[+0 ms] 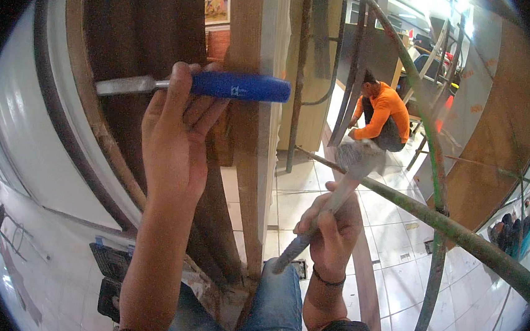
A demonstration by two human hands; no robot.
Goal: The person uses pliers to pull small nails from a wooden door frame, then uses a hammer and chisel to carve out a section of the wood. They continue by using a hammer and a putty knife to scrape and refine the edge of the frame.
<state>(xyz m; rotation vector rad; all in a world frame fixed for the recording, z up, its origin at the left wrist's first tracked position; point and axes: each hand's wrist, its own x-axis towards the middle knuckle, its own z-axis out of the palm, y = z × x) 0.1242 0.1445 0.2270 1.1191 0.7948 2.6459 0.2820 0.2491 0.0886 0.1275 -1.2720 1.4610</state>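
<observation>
Denim-covered knees (276, 303) sit closest to the lens at the lower edge, with both forearms rising from there toward a big curved wooden frame (87, 89) that fills the left side, its pale edge strip bending round a dark panel. Beside it stands an upright timber post (256, 40), and to the right a green bamboo pole (459, 233) slants across the white tiled floor (390, 237); farther back a person in an orange shirt (381, 112) crouches over their own work. Next in size, the left hand (178, 127) is raised and clamped fully round the blue handle of a chisel (221, 86), fingers wrapped over it so the tool lies level, its steel blade pointing left and its tip resting at the frame's pale edge, seemingly to keep the cut steady there. Lower and to the right, the right hand (331, 230) is shut tight around the shaft of a hammer (356, 157), gripped low on the handle for reach; the head is motion-blurred, well apart from the chisel's butt.
</observation>
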